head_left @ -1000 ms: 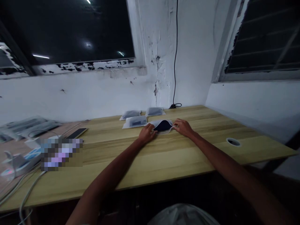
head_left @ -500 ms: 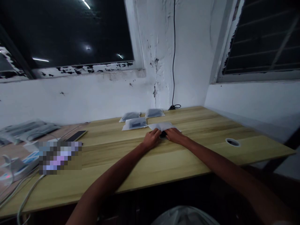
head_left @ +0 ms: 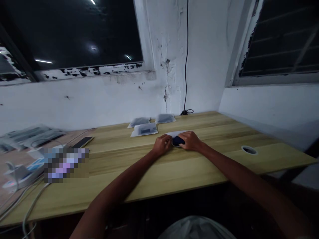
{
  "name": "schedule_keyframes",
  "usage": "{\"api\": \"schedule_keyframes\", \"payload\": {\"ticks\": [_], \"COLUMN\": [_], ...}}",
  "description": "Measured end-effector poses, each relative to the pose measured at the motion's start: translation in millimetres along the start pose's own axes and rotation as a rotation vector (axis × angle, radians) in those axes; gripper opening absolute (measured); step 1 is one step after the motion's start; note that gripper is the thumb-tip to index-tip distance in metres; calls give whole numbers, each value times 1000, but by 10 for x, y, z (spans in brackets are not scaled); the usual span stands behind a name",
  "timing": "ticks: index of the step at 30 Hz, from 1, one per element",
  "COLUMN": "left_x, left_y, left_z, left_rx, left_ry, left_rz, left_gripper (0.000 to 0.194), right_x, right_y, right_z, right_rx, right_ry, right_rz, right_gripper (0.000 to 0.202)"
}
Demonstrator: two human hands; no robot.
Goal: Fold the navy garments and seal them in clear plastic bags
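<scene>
A frosted white pouch (head_left: 174,133) lies on the wooden tabletop, between and partly beneath my hands. From its near end shows a dark navy item (head_left: 178,141), too small to name. My left hand (head_left: 162,144) is closed at the pouch's left edge, fingers curled, seemingly pinching it. The fingers of my right hand (head_left: 191,140) are closed on the dark item from the right. Beyond my hands lie three similar frosted pouches with dark contents: one in front (head_left: 144,129), one behind it (head_left: 140,121) and one to the right (head_left: 165,118).
At the left, a phone (head_left: 82,142) lies near a white power strip (head_left: 22,179) with plugs and cables, and a pixelated patch. Several plastic-wrapped packs (head_left: 32,137) sit farther back. A round cable hole (head_left: 249,150) pierces the wooden table (head_left: 139,179). A black cable (head_left: 186,73) hangs down the wall.
My right hand has shifted slightly right, and its knuckles have lifted. More of the dark item shows between my hands. My left hand stays nearly in place.
</scene>
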State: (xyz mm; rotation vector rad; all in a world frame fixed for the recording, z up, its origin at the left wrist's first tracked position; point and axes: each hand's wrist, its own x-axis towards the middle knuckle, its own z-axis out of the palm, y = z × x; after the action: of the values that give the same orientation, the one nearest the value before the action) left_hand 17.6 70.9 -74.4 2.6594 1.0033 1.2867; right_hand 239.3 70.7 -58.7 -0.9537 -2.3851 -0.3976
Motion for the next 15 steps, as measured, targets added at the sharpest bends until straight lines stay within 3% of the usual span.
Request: {"api": "schedule_keyframes", "payload": {"ticks": [4, 10, 12, 15], "left_x": [36, 88, 87, 76], "left_y": [-48, -131, -161, -193], "left_z": [25, -4, -10, -9], "left_rx": [-38, 64, 49, -2], "left_ry": [61, 173, 182, 155], "left_rz": [-97, -263, -310, -374], "left_gripper": [12, 9, 10, 10], "right_x": [17, 196, 228, 213], "right_y": [3, 111, 212, 337], "right_z": [-36, -63, -71, -105], "right_rx": [236, 920, 1189, 1475], "right_ry": [279, 700, 732, 561], "right_rz": [28, 604, 789, 967], "right_gripper": [21, 17, 20, 21]}}
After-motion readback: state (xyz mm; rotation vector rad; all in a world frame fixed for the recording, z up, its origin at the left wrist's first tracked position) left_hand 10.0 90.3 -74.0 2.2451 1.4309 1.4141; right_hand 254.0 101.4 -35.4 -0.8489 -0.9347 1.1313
